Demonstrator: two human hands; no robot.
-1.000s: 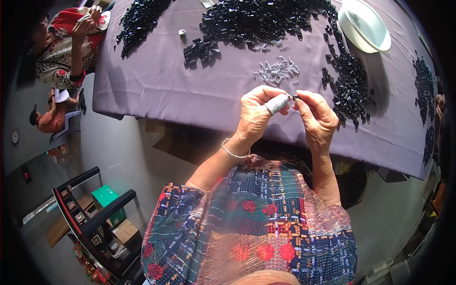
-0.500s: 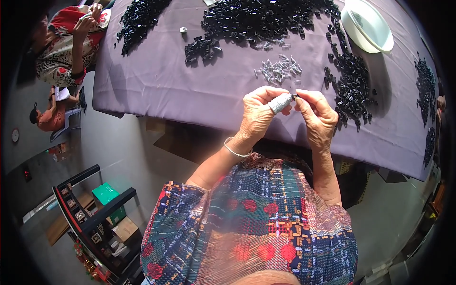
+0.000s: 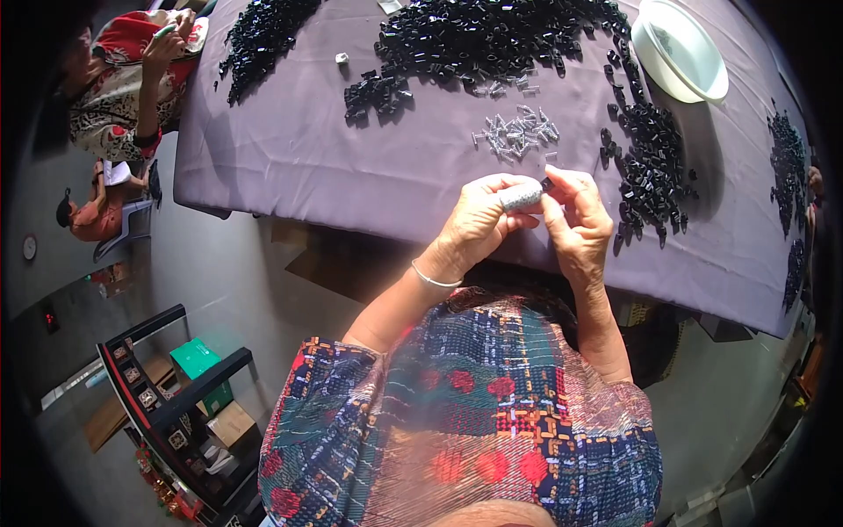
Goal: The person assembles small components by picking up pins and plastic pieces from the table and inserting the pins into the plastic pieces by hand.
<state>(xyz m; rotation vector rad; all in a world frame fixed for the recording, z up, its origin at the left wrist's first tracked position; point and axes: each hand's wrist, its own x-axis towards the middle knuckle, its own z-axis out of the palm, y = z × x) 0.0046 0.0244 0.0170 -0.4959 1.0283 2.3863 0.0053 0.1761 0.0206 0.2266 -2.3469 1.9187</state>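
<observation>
Fingers of left hand clamped round grey cylinder, long axis pointing right toward right hand, pinching small black piece at its tip.

Probably a small assembly workshop: a long desk under purple cloth carries heaps of small black parts and a cluster of grey pieces, with another person working at its far end
</observation>
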